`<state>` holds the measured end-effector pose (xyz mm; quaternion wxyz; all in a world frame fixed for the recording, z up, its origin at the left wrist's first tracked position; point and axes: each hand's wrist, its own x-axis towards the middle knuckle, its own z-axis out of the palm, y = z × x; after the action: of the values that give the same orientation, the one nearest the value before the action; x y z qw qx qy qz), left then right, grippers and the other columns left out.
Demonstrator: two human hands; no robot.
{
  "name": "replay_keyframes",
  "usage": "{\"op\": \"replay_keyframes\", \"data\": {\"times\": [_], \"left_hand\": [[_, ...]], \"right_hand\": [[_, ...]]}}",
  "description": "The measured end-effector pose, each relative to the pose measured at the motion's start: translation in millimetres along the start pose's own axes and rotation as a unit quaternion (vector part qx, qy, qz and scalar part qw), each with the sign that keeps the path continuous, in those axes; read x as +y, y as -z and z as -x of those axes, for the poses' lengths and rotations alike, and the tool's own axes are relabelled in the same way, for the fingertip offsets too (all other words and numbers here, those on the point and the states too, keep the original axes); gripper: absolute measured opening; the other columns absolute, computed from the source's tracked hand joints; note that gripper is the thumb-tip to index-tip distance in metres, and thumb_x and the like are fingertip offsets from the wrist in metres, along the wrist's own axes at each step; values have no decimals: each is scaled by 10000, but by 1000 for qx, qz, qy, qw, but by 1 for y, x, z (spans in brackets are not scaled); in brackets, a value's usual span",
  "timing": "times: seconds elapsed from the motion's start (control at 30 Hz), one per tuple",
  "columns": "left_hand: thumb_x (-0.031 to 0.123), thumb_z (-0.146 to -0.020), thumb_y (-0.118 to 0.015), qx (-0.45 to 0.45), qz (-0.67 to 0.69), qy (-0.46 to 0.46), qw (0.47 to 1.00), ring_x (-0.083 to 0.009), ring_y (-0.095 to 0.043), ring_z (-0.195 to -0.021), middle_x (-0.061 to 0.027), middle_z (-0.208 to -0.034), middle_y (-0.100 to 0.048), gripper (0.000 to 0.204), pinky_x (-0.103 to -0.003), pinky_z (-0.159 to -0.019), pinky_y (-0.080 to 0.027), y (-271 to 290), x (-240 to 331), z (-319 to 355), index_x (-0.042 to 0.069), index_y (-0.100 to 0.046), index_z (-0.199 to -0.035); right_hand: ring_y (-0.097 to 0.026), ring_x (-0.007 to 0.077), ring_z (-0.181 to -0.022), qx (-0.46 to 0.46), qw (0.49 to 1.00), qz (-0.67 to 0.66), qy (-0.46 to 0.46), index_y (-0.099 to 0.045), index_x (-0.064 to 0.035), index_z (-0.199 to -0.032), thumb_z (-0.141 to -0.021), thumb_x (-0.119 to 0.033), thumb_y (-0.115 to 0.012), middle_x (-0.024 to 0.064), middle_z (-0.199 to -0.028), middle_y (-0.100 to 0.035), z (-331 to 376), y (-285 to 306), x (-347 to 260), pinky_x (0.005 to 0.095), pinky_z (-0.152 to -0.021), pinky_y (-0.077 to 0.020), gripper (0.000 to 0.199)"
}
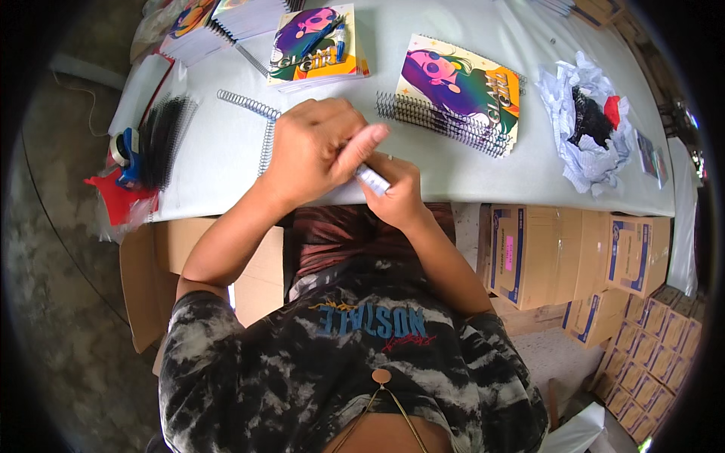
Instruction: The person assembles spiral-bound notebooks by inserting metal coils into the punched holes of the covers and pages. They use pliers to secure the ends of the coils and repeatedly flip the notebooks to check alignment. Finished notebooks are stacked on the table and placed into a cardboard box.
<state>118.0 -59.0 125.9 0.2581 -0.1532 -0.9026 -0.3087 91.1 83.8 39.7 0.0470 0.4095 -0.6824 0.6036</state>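
Hands are meeting mid-frame, left hand (317, 151) and right hand (396, 192) both pinching a small, light, stiff silver cylinder (373, 179) at its ends

Two hands, left (313, 147) and right (396, 192), shared one marker (372, 179). Two loose silver spiral coils (249, 106) lay on the table. One crumpled paper heap (581, 124) sat nearby.

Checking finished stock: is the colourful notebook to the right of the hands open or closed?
Closed. The notebook lies flat on the table with its illustrated front cover up, black spiral binding along its near edge.
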Motion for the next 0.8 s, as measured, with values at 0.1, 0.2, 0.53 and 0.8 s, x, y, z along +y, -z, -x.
{"op": "replay_keyframes", "data": {"times": [0.1,0.2,0.53,0.8], "left_hand": [[160,-758,-664,34,-65,-74,995,-221,-464,-470,-53,-541,-492,227,-323,-446,-359,-10,-4,-6,54,-549,-594],[152,-783,-660,21,-77,-50,996,-205,-479,-455,-66,-545,-519,178,-307,-439,-379,-15,-14,-7,44,-595,-657],[248,-729,-726,119,-47,-114,985,-177,-562,-655,-56,-728,-586,301,-307,-601,-437,-30,-17,-15,54,-561,-889],[837,-633,-306,107,-209,-134,963,-454,-227,-1222,-273,-1305,-297,1099,-595,-993,-88,-49,-34,24,-24,-327,-1315]], "right_hand": [[-621,214,-648,7,993,-99,-70,-609,-6,-957,-778,-77,-632,129,-769,-646,-2,-1,1,302,-582,-467,195],[-562,136,-605,8,980,-171,-100,-608,4,-928,-855,-176,-588,93,-722,-629,-3,-2,-1,274,-574,-444,195],[-551,148,-613,0,976,-172,-131,-592,-4,-924,-879,-140,-530,92,-702,-604,-3,11,10,277,-575,-437,156],[-628,299,-883,9,1000,-22,-7,-524,-33,-1182,-735,47,-520,185,-1016,-615,-4,7,8,348,-755,-493,454]]}}
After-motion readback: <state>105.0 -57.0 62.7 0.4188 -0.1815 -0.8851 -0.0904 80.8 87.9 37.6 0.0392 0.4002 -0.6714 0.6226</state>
